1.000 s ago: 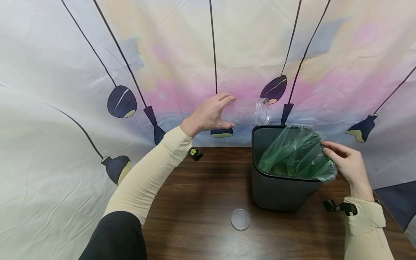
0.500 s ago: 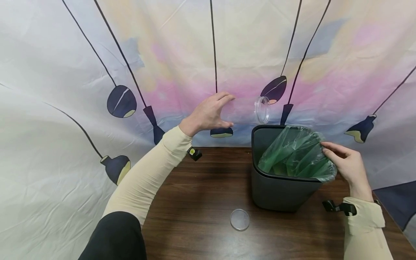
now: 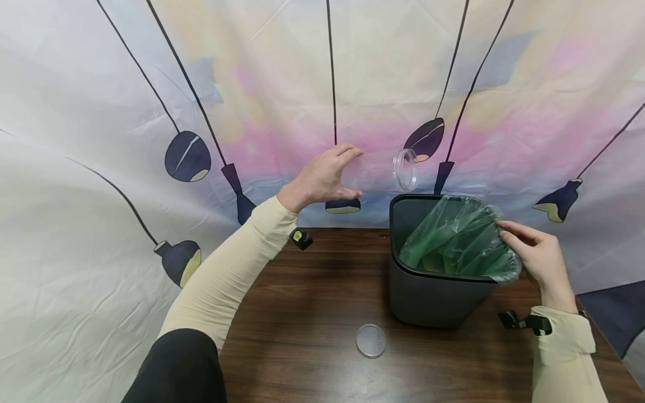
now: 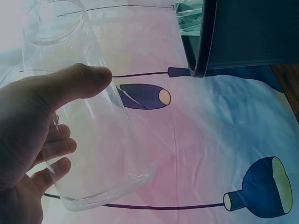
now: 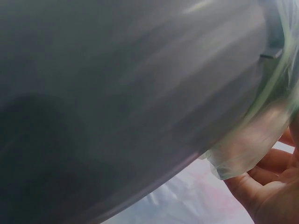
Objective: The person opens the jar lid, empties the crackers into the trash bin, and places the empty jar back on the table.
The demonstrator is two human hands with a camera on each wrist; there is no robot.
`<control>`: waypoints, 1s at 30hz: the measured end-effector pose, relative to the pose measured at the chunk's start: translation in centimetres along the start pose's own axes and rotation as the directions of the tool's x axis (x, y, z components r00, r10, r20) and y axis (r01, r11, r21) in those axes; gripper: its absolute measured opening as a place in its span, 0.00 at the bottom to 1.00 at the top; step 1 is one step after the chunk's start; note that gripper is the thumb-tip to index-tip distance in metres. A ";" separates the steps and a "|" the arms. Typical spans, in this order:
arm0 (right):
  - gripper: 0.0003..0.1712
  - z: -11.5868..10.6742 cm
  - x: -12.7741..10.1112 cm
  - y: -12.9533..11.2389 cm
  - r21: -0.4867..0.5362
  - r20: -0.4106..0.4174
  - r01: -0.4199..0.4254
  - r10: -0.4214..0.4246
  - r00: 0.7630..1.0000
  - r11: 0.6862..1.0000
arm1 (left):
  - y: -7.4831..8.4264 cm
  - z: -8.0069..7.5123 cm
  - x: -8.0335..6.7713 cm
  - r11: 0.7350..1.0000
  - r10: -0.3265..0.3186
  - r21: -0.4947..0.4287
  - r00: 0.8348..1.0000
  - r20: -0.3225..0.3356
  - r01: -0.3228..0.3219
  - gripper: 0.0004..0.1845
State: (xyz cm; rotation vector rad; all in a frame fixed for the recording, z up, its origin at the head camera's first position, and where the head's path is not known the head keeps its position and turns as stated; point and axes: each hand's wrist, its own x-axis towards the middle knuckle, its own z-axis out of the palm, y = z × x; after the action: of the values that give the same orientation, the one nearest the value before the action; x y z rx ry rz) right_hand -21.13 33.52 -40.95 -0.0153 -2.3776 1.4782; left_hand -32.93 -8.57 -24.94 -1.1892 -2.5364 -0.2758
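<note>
My left hand [image 3: 322, 176] grips a clear, see-through jar [image 3: 405, 169] lying sideways in the air, its open mouth pointing right, above the left back of a dark grey bin [image 3: 438, 299]. In the left wrist view, the thumb crosses the wall of the jar [image 4: 103, 154] and nothing shows inside it. At the bin's right rim, my right hand [image 3: 544, 257] pinches the edge of a green translucent bag [image 3: 456, 240]. This bag lines the right part of the bin, while the left inner wall is bare. The right wrist view shows mostly the bin's outer side [image 5: 131, 102].
A clear round lid [image 3: 370, 341] lies on the dark wooden table [image 3: 297, 313], in front of the bin and to its left. Behind the table hangs a pastel cloth [image 3: 282, 73] printed with dark lamps.
The jar's mouth has shifted very slightly left and up in the left hand's grip. The right hand and the bag keep their place at the rim.
</note>
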 end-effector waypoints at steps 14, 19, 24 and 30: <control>0.27 0.1 0.1 0.0 0.047 0.011 -0.031 0.030 0.999 0.998 | -0.2 0.1 -0.2 1.000 0.004 -0.006 1.000 -0.007 -0.004 0.45; 0.27 0.2 0.0 -0.1 0.031 0.009 -0.026 0.025 1.000 0.999 | -0.3 0.1 -0.5 1.000 0.000 -0.018 1.000 -0.003 0.000 0.45; 0.26 0.2 0.1 -0.2 0.022 -0.002 -0.001 0.001 1.000 1.000 | -0.3 -0.2 -0.6 1.000 -0.008 -0.013 1.000 0.007 0.008 0.46; 0.26 0.2 0.1 -0.3 0.029 -0.009 0.013 -0.013 1.000 1.000 | -0.4 -0.3 -0.6 1.000 -0.003 -0.011 1.000 -0.002 0.003 0.46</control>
State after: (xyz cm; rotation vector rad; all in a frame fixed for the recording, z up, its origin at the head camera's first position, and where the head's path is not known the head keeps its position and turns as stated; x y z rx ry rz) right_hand -21.24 33.24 -40.71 0.0007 -2.3453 1.5033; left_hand -32.84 -9.39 -24.87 -1.1887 -2.5386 -0.2922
